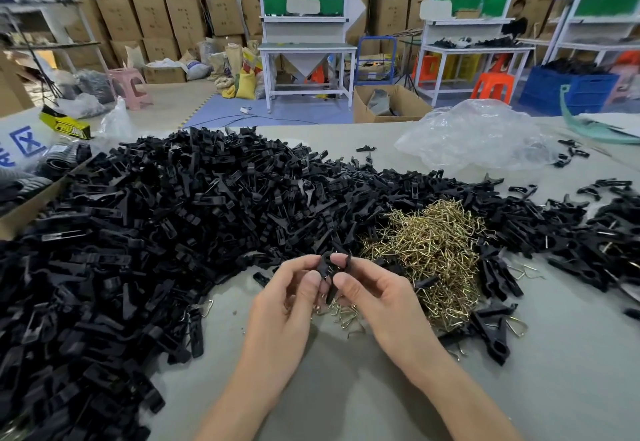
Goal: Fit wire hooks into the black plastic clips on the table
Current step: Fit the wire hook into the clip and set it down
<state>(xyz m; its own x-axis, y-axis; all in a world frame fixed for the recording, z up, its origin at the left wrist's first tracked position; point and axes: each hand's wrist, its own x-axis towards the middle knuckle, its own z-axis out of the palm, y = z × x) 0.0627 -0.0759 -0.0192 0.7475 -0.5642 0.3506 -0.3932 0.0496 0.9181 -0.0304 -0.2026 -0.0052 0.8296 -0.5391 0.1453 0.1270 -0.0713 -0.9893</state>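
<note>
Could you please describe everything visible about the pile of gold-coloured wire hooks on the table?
The pile of gold-coloured wire hooks is a loose, tangled mound of shiny, metal-looking bent wires. It rests on the grey table, right of centre, bordered by heaped black plastic clips. Strays trail toward the left hand and right hand, which pinch one black clip.

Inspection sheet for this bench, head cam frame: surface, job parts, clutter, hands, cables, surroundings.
Surface: grey table, bare in front of the person.
Job's things: black clips piled across left and centre; brass-coloured wire hooks heaped right of centre.
Clutter: crumpled clear plastic bag at far right; cardboard box at left edge.
Grippers: left hand and right hand both pinch one held clip above the table.
Cables: floor cable with a white block, beyond the table; none seen on the table.
Surroundings: stacked cartons, white workbench, orange stool, blue crate.
</note>
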